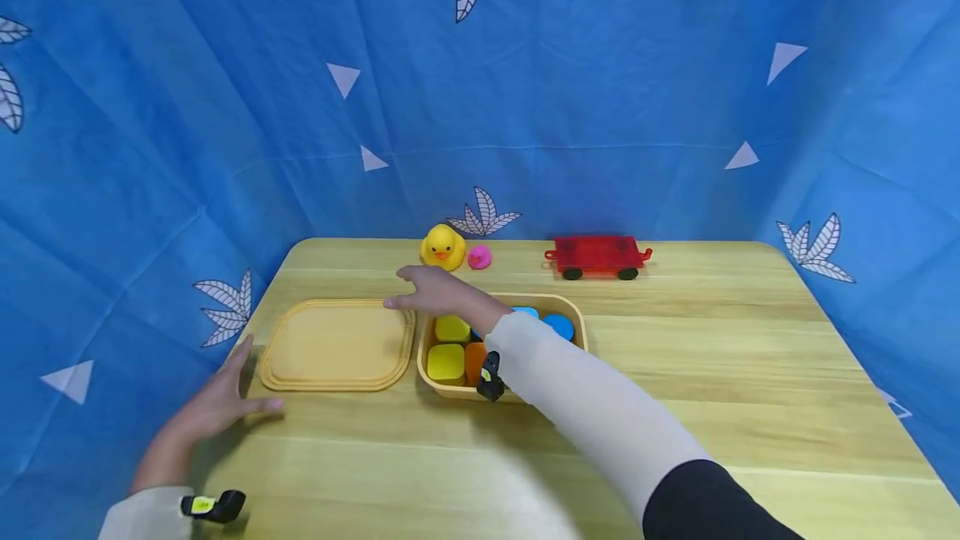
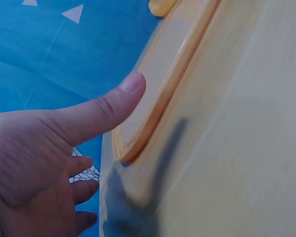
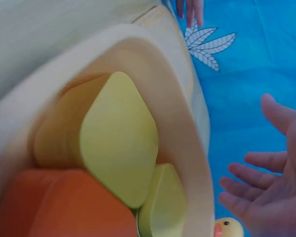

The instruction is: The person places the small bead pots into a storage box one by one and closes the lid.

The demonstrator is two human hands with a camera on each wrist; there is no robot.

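A pale orange rounded lid [image 1: 337,345] lies flat on the table's left part. My left hand [image 1: 217,402] hovers at the lid's near left corner, thumb and fingers spread apart, holding nothing. Over the lid's right end reaches my right hand [image 1: 435,290], its fingers extended and holding nothing. Under the right forearm stands a cream box [image 1: 576,315] with yellow blocks [image 1: 447,362], an orange block [image 3: 74,207] and blue pieces [image 1: 558,326] inside; the sleeve hides part of it. In the left wrist view, the thumb [image 2: 133,84] overlaps the lid's edge.
At the back of the wooden table [image 1: 712,373] sit a yellow rubber duck [image 1: 443,247] and a small pink duck [image 1: 480,257]. Right of them stands a red wheeled toy wagon [image 1: 597,256]. A blue patterned cloth [image 1: 600,90] hangs behind and at the sides.
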